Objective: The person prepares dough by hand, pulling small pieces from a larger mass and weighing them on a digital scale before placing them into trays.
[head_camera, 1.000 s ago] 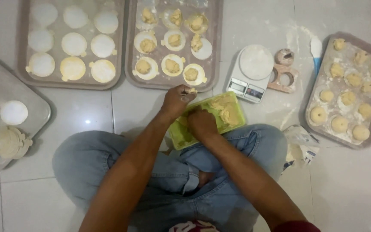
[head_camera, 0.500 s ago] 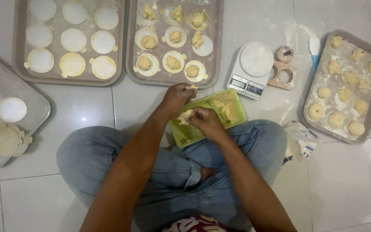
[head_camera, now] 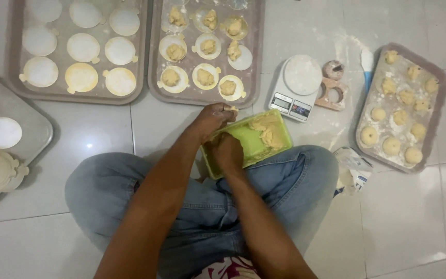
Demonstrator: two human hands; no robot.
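A person sits cross-legged on the white tiled floor [head_camera: 403, 217], jeans-clad legs [head_camera: 192, 206] filling the six o'clock half of the view. At eleven o'clock lies a brown tray [head_camera: 14, 51] of flat pale discs; at twelve o'clock a second brown tray [head_camera: 256, 57] holds discs topped with yellow dough lumps. At three o'clock a third tray [head_camera: 437, 103] carries floured dough balls. A grey tray [head_camera: 32, 121] with more discs sits at nine o'clock. At centre, resting against the knees, is a green tub [head_camera: 243, 139] with yellow dough [head_camera: 267, 132] heaped at its two o'clock end. The left hand [head_camera: 213, 120] is at the tub's eleven o'clock rim, fingers curled around a bit of dough. The right hand [head_camera: 228, 154] is inside the tub, fingers bent down; what they grip cannot be told. A white kitchen scale [head_camera: 296, 88] stands at one o'clock of the tub.
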